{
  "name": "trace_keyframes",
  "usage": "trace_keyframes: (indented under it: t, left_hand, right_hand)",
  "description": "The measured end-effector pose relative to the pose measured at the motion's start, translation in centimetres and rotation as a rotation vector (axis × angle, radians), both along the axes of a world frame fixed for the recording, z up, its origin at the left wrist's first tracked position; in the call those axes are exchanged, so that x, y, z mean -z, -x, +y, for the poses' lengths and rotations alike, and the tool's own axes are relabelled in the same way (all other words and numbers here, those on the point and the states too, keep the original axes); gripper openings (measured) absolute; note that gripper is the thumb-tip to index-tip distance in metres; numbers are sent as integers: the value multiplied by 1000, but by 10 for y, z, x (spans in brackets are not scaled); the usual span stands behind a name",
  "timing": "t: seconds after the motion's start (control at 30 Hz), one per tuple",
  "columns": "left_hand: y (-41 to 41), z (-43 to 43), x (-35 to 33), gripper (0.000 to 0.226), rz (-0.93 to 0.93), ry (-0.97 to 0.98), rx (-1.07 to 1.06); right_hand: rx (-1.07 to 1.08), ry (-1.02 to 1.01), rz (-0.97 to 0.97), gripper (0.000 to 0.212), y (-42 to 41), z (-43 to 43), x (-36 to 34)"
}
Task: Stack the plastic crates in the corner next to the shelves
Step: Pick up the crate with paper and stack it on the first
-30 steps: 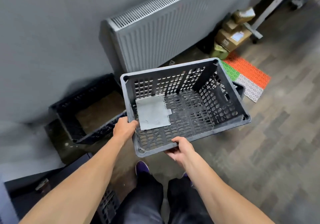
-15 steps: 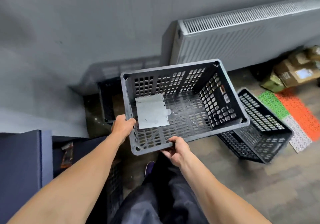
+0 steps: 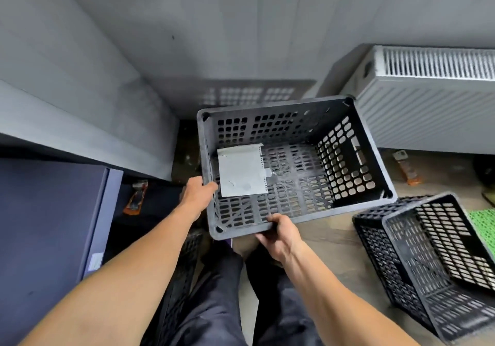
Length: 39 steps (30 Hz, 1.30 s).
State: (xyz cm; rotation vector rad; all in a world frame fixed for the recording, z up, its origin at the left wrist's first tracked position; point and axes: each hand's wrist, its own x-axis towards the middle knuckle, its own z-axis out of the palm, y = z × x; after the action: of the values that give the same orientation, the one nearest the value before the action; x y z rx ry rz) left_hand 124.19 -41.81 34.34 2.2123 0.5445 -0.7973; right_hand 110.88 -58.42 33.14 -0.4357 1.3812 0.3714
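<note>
I hold a dark grey perforated plastic crate (image 3: 308,142) in the air over the corner of the grey walls. A grey metal plate (image 3: 241,170) lies on its bottom. My left hand (image 3: 197,193) grips the crate's left rim. My right hand (image 3: 280,234) grips its near rim. A second black crate (image 3: 428,260) lies tilted on the floor at the right. Part of another black crate (image 3: 187,254) shows low between my left arm and my legs. The floor under the held crate is hidden.
A white radiator (image 3: 428,104) hangs on the wall at the right. A dark blue cabinet or shelf unit (image 3: 48,228) stands at the left. An orange-handled tool (image 3: 136,198) lies beside it; another orange item (image 3: 408,169) lies below the radiator. A green mat (image 3: 482,225) shows far right.
The view has swung left toward the wall corner. The held crate now hangs over the corner, and the crate seen there earlier is hidden beneath it. Both hands keep their grip.
</note>
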Motion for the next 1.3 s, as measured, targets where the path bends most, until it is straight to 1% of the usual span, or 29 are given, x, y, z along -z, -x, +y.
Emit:
trace_keyframes:
  t: [0.1, 0.3, 0.4, 0.57, 0.6, 0.67, 0.73, 0.9, 1.0, 1.03, 1.13, 1.23, 1.3]
  left_hand:
    - [-15, 6, 11, 24, 4, -8, -17]
    - [-47, 17, 38, 18, 15, -15, -28]
    - [-67, 27, 54, 12, 30, 26, -40]
    - [-103, 43, 78, 12, 60, 75, -32]
    - [-109, 44, 82, 15, 73, 89, -23]
    - [-123, 48, 98, 35, 106, 114, 1]
    - [-135, 47, 111, 48, 122, 118, 9]
    - [-155, 51, 134, 58, 79, 77, -22]
    - [-169, 62, 158, 65, 67, 57, -61]
    - [-172, 62, 162, 64, 61, 58, -78]
    - [-174, 65, 176, 58, 9, 36, -131]
    - [-168, 60, 172, 62, -32, -18, -124]
    - [-163, 55, 167, 62, -56, -46, -99]
  right_hand:
    - [-11, -11, 7, 19, -19, 1, 7]
    - [-45, 34, 21, 12, -51, 17, 36]
    - [-30, 63, 10, 12, -68, 30, 51]
    - [17, 82, 15, 13, -97, 48, 76]
    - [17, 87, 14, 13, -103, 50, 80]
    - [28, 90, 5, 13, -114, 55, 91]
    - [51, 84, -11, 10, -123, 59, 101]
    - [86, 110, -14, 4, -144, 78, 122]
    - [90, 103, 7, 4, -157, 92, 130]
    - [96, 90, 5, 2, -159, 96, 133]
    - [92, 74, -6, 6, -160, 102, 140]
    - [53, 128, 10, 7, -155, 105, 141]
    - [-61, 155, -4, 16, -151, 100, 138]
